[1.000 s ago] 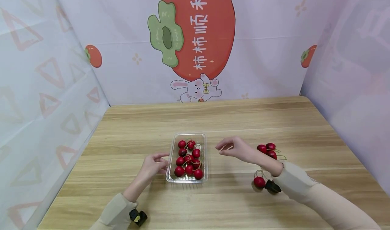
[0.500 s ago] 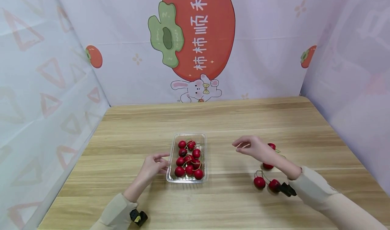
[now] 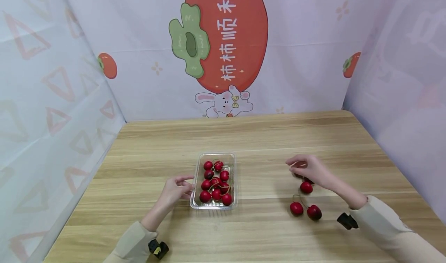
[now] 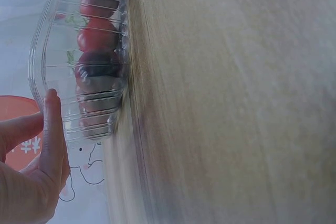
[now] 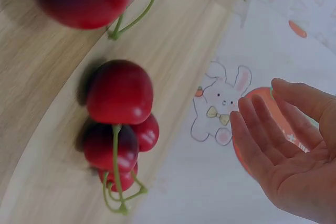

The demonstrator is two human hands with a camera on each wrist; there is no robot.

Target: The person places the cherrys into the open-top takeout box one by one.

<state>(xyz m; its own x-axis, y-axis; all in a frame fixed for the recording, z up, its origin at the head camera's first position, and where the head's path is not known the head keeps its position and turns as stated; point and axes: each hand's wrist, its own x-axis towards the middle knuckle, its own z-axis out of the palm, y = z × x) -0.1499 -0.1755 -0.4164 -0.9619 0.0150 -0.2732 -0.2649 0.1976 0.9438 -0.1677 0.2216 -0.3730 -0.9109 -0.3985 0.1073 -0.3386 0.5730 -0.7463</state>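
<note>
A clear plastic box [image 3: 213,207] holding several red cherries [image 3: 205,196] stands mid-table. My left hand [image 3: 174,189] is at its left side; in the left wrist view a straight finger [image 4: 52,129] touches the box wall near the rim. Off to the right, my right hand [image 3: 313,171] hovers over a cluster of cherries [image 3: 306,187], partly hiding them. Its fingers are loosely bent with nothing between them. In the right wrist view, those dark red cherries [image 5: 121,92] with joined green stems lie apart from the hand [image 5: 294,156].
Nearer the front lies a pair of cherries [image 3: 314,212] joined by their stems. The wooden table [image 3: 244,236] ends at a printed cloth backdrop [image 3: 299,61], with cloth walls on both sides. Black cameras sit at both wrists, the right one [image 3: 347,220] low beside the sleeve.
My right hand has moved rightward, away from the box and over the loose cherries. The front cherry pair has come out from behind the wrist camera. The left hand and box stay put.
</note>
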